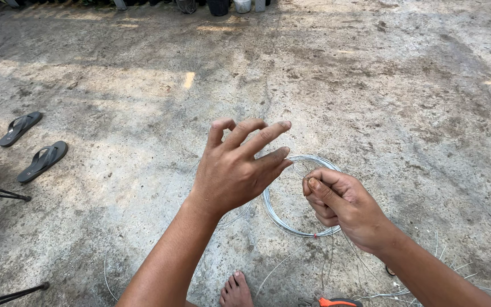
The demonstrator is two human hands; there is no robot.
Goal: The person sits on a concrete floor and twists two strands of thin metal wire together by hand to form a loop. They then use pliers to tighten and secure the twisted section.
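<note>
The right hand [342, 206] is curled into a loose fist, thumb pressed over the bent fingers, clamped on the near-right rim of a coil of thin silvery wire [282, 219] that hangs from it just above the concrete floor [404, 102]. The left hand [235, 167] hovers just left of the coil with its fingers spread and apart, back of the hand up, fingertips reaching toward the top of the loop; whether the lowest fingertips actually touch the wire cannot be told. The coil sits between the two hands, its upper arc passing behind the left fingertips and its lower arc bearing a small red tie below the right fist. Loose wire strands [382, 293] trail from beneath the right wrist across the floor toward the lower right. Directly below the hands a bare foot [236, 291] rests on the concrete, and just right of it lie orange-handled pliers [333, 302], partly cut off by the frame edge. Well off to the left of the left hand lies a pair of dark flip-flops [32, 146], with thin black tripod legs [1, 192] nearer the edge.
</note>
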